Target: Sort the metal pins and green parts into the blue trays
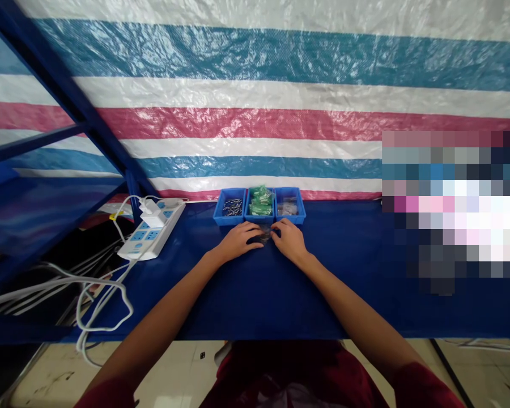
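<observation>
A small clear plastic bag (264, 233), dark and hard to make out, lies on the blue table just in front of the bins. My left hand (239, 241) is at its left side, with thumb and fingers apart and fingertips touching it. From the right, my right hand (289, 240) has its thumb and fingers closed at the bag's edge. Directly behind stand three blue bins: the left bin (216, 212) has small metal screw-like parts (233, 208), the middle one green packets (260, 202), the right one clear plastic bags (288, 206).
At the left sits a white power strip (153, 231) with a plug in it, and white cables (106, 323) loop over the table's edge. A blue metal frame (106, 144) rises there. Behind hangs a striped plastic sheet (255, 122). The right side is blurred out by pixelation.
</observation>
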{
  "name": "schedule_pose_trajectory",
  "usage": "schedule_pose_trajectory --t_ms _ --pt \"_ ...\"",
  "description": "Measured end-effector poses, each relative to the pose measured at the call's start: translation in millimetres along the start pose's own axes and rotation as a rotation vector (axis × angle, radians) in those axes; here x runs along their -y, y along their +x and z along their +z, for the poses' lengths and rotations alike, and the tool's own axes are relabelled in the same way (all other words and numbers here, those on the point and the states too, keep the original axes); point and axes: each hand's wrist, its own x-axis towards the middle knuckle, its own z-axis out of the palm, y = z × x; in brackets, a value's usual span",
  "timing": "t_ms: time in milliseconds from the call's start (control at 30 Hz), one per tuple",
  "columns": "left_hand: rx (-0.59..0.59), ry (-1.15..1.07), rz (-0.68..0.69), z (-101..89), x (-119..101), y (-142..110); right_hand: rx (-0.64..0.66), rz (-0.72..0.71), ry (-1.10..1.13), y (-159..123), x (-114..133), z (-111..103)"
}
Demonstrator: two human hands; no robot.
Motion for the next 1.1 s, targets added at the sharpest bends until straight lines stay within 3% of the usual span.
schedule_pose_trajectory --t_ms 133,500,1100 --pt "0.0 -0.001 -0.024 2.6 1.6 -0.2 0.064 -0.002 -0.036 0.2 -0.8 2.1" --pt "0.032 -0.008 -0.055 -1.2 -1.8 0.2 0.043 -0.064 -0.011 1.0 -4.8 6.6" --pt "-0.022 -0.044 -0.113 1.3 -2.9 -0.2 0.078 -0.167 -0.029 2.1 -8.2 8.0"
